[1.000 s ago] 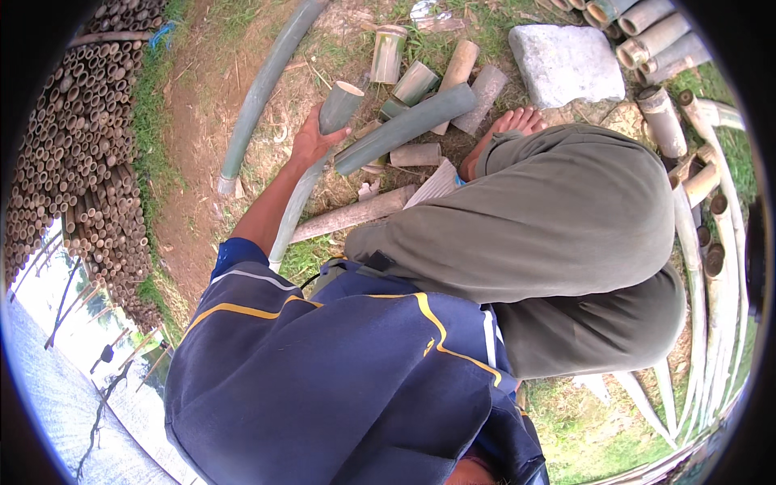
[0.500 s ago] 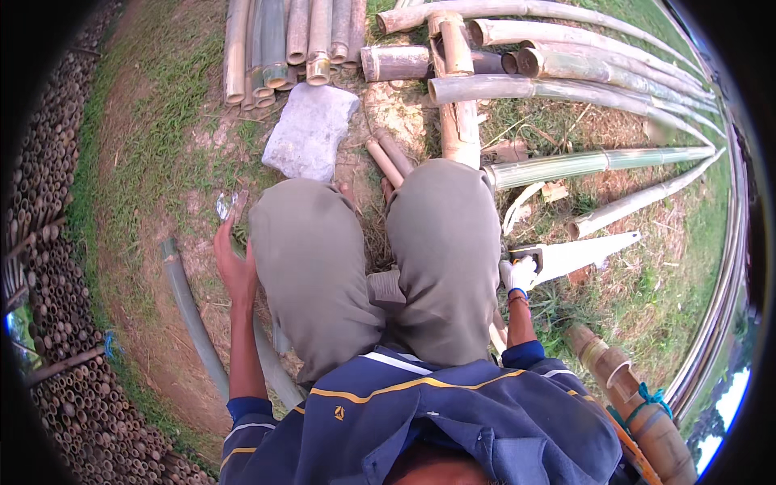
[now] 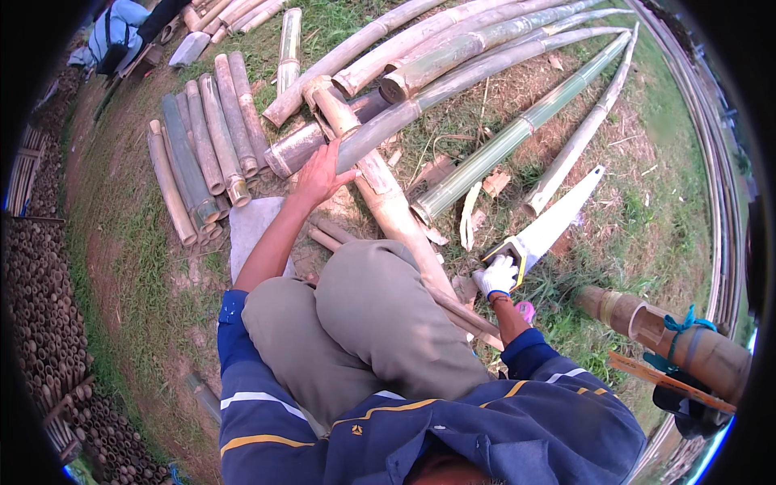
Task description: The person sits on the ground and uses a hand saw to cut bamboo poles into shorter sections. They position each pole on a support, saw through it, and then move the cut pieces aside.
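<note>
Against end of bamboo pole (image 3: 453, 89), resting left hand (image 3: 321, 174) loosely open; gripping saw (image 3: 553, 218) by handle in gloved right hand (image 3: 496, 276).

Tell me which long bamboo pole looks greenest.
The streaked green pole, just left of the pale one nearest the saw; the other long poles look mostly brown or grey.

Worn kit: navy over grey-olive

Navy top (image 3: 525, 436), collar (image 3: 465, 444) toward 6 o'clock; yellow stripes (image 3: 269, 441) and white ones across chest and sleeves. Small yellow emblem (image 3: 356, 430), also near 6. Left cuff (image 3: 233, 314), 8 o'clock: brighter blue, pale specks. Trousers (image 3: 388, 307) plain, creased. Right hand (image 3: 496, 276), nearly 4: white glove, thin reddish wristband (image 3: 500, 299). Left hand (image 3: 322, 176), between 10 and 11: bare.
</note>
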The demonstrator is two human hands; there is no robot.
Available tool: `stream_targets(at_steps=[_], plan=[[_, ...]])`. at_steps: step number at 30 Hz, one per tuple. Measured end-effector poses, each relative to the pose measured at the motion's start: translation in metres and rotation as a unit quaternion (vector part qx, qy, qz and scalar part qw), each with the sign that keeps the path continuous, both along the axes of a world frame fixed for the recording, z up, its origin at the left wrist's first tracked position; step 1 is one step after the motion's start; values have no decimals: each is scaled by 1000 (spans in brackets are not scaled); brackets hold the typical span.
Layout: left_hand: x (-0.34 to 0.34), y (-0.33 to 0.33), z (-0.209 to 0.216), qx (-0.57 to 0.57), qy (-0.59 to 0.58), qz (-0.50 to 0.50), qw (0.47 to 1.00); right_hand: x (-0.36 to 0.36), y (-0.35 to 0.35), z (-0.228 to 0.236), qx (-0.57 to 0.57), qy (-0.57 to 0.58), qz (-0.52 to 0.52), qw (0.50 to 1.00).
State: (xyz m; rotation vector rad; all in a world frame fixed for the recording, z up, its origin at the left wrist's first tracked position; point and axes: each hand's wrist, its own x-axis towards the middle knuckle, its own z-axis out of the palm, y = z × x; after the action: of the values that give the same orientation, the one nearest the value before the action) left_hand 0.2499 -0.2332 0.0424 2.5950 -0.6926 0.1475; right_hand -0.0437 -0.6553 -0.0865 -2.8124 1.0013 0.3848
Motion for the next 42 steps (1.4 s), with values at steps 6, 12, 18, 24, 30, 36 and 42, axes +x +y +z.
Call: stream_targets(at_steps=[6, 12, 18, 24, 30, 36, 42], plan=[[-12, 0, 1, -34, 2, 16, 999, 2, -8, -2, 23, 23, 0, 999], [-50, 46, 40, -60, 213, 2, 975, -21, -49, -6, 54, -17, 73, 996], [-120, 186, 24, -140, 313, 123, 931, -48, 40, 110, 232, -1, 295, 927], [-184, 242, 3, -225, 231, 231, 918, -59, 51, 128, 298, 89, 334, 890], [-207, 245, -21, -268, 181, 297, 898, -18, 28, 173, 295, 74, 432, 849], [-209, 240, -54, -336, 161, 286, 883, -4, 15, 168, 180, 29, 475, 861], [-204, 245, -60, -357, 175, 284, 872, 12, 29, 221, 142, -29, 512, 847]])
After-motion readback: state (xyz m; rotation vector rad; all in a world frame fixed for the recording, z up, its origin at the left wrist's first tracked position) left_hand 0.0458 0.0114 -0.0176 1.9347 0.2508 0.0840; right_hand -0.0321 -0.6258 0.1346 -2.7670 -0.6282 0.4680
